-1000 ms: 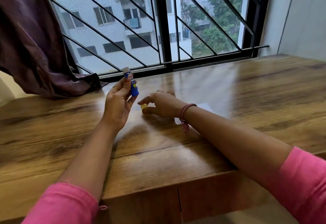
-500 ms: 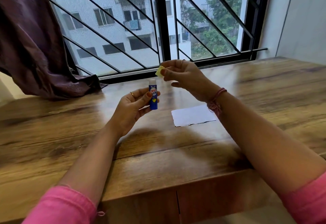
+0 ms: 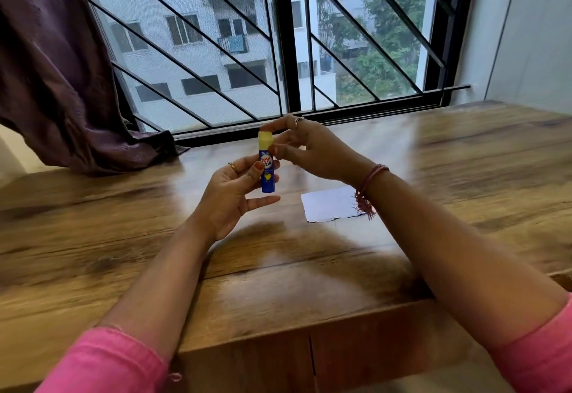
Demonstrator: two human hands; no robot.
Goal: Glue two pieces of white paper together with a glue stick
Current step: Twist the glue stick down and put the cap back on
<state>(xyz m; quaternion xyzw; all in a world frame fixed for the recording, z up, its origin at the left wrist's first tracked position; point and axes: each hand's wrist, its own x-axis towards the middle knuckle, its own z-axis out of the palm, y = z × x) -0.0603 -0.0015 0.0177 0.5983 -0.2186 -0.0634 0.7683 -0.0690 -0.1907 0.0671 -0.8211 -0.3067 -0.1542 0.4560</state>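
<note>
- Wooden table runs under a barred window, with a dark curtain bunched on its far left corner.
- Your left hand holds the glue stick upright above the table, thumb and curled fingers gripping its blue barrel; the little finger sticks out straight below.
- At the top of the stick sits the yellow cap. Your right hand pinches it from above between thumb and forefinger, the other fingers loosely bent. Whether the cap is fully seated or only resting on the tip, you cannot tell from here.
- Right of the stick, flat on the table and partly behind your right wrist, lies the paper. Only one white sheet edge reads clearly; if a second piece lies under or on it, the view does not separate them.
- Risks, as a judgement: a cap pushed on crooked could smear the glue or pop off; a light grip on the barrel could let the stick slip while you press or twist.
- Your right forearm and the thread bracelet hang close over the paper, so a careless sweep could shift it or drag a sheet out of line.
</note>
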